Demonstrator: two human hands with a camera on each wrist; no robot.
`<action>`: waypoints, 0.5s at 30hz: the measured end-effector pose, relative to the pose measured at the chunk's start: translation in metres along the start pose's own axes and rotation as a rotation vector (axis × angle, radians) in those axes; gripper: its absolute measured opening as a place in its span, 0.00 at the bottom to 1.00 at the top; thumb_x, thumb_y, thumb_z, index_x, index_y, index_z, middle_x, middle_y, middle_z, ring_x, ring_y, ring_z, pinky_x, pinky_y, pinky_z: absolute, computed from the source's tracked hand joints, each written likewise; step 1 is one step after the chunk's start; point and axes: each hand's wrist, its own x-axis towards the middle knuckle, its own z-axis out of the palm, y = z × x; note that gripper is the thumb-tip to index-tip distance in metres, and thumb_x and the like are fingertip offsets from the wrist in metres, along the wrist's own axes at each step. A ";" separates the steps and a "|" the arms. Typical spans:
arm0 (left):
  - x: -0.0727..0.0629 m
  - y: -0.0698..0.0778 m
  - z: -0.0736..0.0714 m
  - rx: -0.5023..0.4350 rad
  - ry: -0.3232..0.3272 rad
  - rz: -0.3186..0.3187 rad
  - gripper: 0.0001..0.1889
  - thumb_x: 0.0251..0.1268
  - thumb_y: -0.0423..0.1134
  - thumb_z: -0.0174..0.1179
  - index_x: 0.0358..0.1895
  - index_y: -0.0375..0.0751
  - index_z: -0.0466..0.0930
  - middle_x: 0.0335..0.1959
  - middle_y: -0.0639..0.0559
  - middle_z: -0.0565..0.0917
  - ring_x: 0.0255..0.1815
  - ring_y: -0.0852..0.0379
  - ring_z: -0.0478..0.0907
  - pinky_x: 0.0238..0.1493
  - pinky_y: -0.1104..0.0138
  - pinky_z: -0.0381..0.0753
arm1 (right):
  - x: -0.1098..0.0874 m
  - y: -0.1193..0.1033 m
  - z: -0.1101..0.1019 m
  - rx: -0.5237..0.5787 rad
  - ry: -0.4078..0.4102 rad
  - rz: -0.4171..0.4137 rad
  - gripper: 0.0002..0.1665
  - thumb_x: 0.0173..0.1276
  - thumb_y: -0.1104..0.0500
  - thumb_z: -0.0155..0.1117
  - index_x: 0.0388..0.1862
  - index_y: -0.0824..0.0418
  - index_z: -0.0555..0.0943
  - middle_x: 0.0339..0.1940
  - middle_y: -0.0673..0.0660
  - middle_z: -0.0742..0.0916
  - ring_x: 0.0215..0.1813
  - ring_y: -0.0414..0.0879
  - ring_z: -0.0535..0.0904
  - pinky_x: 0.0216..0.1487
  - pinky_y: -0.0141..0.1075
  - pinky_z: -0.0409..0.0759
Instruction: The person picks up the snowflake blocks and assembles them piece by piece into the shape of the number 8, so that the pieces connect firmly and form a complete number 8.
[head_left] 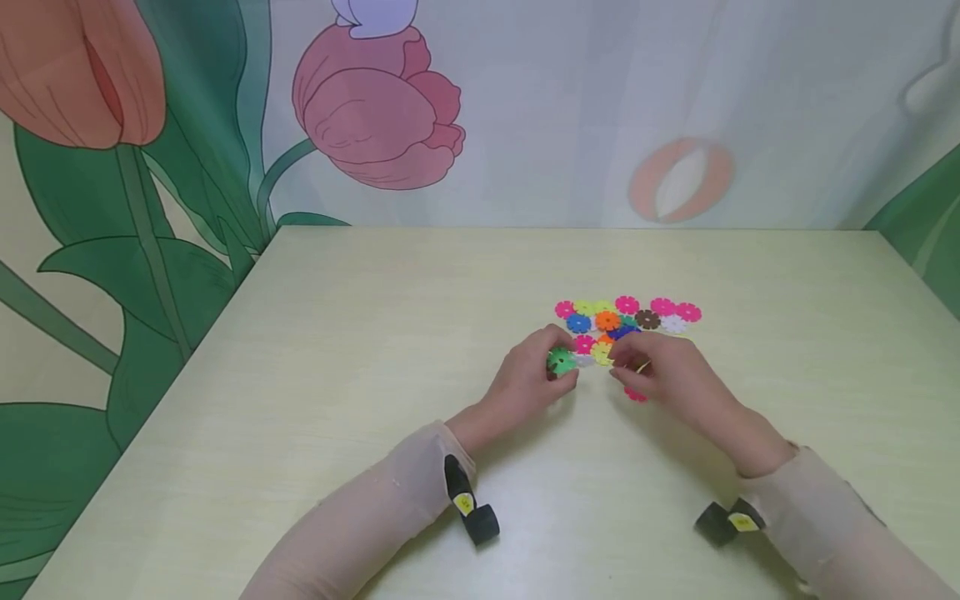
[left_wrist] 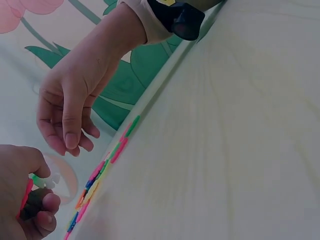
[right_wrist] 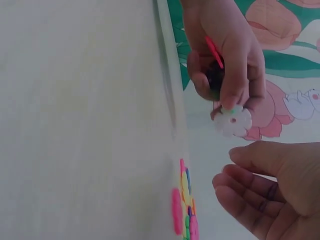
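Observation:
My left hand (head_left: 525, 371) holds a small cluster of notched plastic flower discs between thumb and fingers. In the head view its green disc (head_left: 560, 361) faces up. The right wrist view shows a white disc (right_wrist: 241, 122) sticking out past the fingertips, with a black disc (right_wrist: 216, 77) and a pink disc (right_wrist: 214, 47) inside the grasp. Across from it, my right hand (head_left: 667, 371) hovers over the near right of the loose discs, its fingers loosely bent. Seen in the left wrist view, that right hand (left_wrist: 75, 100) has nothing between its fingers.
Several loose discs lie flat beyond the hands, among them an orange disc (head_left: 607, 321), a brown disc (head_left: 647, 319) and a light blue disc (head_left: 578, 323). A pink disc (head_left: 636, 396) shows partly beneath the right hand. The pale table (head_left: 375, 333) meets a flower-painted backdrop (head_left: 525, 125).

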 end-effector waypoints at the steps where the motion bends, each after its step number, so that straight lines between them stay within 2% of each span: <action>1: 0.000 0.000 0.000 -0.004 0.001 0.000 0.15 0.62 0.36 0.62 0.51 0.44 0.73 0.46 0.50 0.79 0.41 0.58 0.72 0.42 0.74 0.74 | 0.000 0.002 -0.002 -0.007 0.001 0.016 0.12 0.59 0.61 0.70 0.42 0.62 0.82 0.35 0.54 0.87 0.37 0.46 0.82 0.40 0.40 0.83; 5: 0.001 -0.002 0.000 -0.019 0.008 0.010 0.13 0.64 0.38 0.62 0.50 0.45 0.74 0.42 0.50 0.78 0.38 0.57 0.71 0.37 0.75 0.72 | 0.001 0.011 -0.009 -0.046 -0.006 0.076 0.14 0.59 0.60 0.71 0.44 0.63 0.82 0.38 0.57 0.87 0.39 0.50 0.82 0.40 0.41 0.83; 9: 0.001 -0.003 0.000 -0.026 0.016 0.011 0.13 0.65 0.41 0.62 0.50 0.45 0.75 0.42 0.50 0.78 0.38 0.58 0.70 0.35 0.76 0.71 | 0.004 0.021 -0.013 -0.072 -0.049 0.149 0.17 0.59 0.59 0.71 0.45 0.65 0.81 0.40 0.60 0.86 0.40 0.51 0.82 0.38 0.39 0.82; 12: 0.001 -0.003 0.000 -0.023 0.022 0.016 0.13 0.65 0.42 0.61 0.50 0.45 0.75 0.40 0.50 0.77 0.36 0.58 0.70 0.33 0.76 0.70 | 0.006 0.025 -0.014 -0.076 -0.110 0.182 0.17 0.58 0.58 0.72 0.44 0.65 0.81 0.37 0.59 0.86 0.37 0.49 0.80 0.35 0.35 0.81; 15: 0.000 -0.003 -0.001 -0.016 0.029 0.024 0.12 0.65 0.41 0.61 0.49 0.45 0.76 0.37 0.50 0.77 0.35 0.58 0.69 0.32 0.76 0.69 | 0.007 0.027 -0.014 -0.075 -0.185 0.174 0.15 0.57 0.58 0.73 0.40 0.64 0.82 0.32 0.55 0.85 0.34 0.45 0.78 0.33 0.33 0.78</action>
